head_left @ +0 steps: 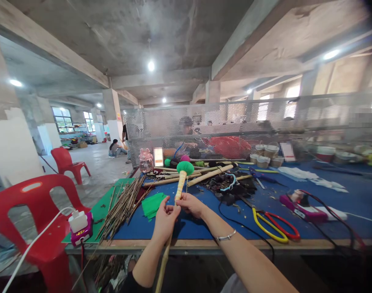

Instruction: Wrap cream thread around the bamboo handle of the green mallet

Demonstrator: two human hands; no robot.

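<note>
My left hand point(164, 217) and my right hand point(190, 203) are both closed round a bamboo stick point(180, 187) held upright over the blue table point(201, 228). The stick's top carries a round green felt cap point(185, 167), and its lower end runs down past the table edge. The fingers of both hands pinch the stick just below its pale wrapped section. A silver bracelet point(227, 236) sits on my right wrist. Green felt pieces point(152, 204) lie on the table just left of my hands.
A bundle of thin sticks point(123, 207) lies at left, thicker bamboo rods point(204, 175) behind. Yellow and red scissors point(274, 226), a purple glue gun point(302, 207), cups point(263, 156) and dark scraps point(228, 185) lie right. Red chairs point(30, 219) stand left. A person sits behind the mesh screen point(235, 122).
</note>
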